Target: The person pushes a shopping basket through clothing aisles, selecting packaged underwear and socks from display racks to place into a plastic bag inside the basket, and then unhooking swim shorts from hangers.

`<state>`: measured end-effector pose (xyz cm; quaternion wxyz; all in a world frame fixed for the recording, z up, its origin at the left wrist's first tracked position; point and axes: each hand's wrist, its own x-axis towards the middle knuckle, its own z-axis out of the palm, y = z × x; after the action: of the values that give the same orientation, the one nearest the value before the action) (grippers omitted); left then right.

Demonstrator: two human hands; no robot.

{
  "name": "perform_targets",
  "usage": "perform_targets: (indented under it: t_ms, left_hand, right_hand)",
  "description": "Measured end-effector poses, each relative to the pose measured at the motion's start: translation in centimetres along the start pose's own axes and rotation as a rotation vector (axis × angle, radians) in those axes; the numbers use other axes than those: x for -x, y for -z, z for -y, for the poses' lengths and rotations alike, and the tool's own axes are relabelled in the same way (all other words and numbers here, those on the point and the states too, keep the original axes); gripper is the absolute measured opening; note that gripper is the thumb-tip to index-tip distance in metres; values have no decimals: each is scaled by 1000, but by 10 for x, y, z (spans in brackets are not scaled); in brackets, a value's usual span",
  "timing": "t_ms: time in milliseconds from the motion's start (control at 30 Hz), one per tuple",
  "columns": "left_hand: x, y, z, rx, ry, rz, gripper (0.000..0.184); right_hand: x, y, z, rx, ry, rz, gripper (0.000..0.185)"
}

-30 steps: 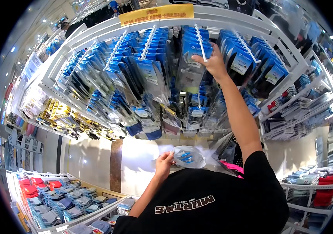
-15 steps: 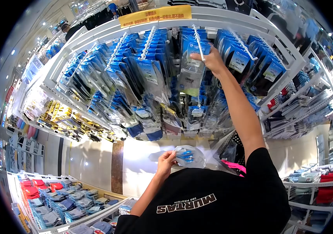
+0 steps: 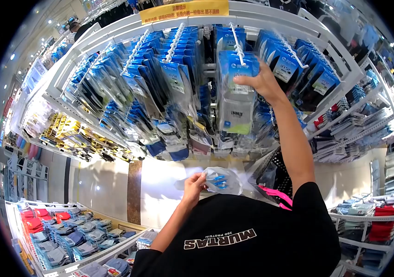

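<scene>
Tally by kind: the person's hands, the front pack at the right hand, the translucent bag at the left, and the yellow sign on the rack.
Hands: 2, right hand and left hand
Front blue-topped pack: 1
Translucent bag: 1
Yellow sign: 1
Total: 5

The right hand has drawn a blue-topped packet forward toward the tip of the white hook, away from the packets behind.
</scene>
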<state>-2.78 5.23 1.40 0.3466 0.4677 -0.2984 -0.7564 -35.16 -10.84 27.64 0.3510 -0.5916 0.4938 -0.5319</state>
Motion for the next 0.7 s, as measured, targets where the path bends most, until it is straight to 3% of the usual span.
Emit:
perform_targets:
  t_ms: [167,300,567,700]
  left_hand:
    - [-1,-5,-8,-33,-19,-7,19]
    - [-1,-12,-16,-32,-34,11,20]
    - [-1,-13,-21,-53,-52,10,24]
    - [-4,-10,-16,-43,-48,8,24]
  right_hand:
    - [38,4,24,-65,-68,107,58]
    - [38,6,32,-177,-95,156,52]
    - [44,-1,40,81,-13,39,53]
    - [38,13,57,-10,-120,164,51]
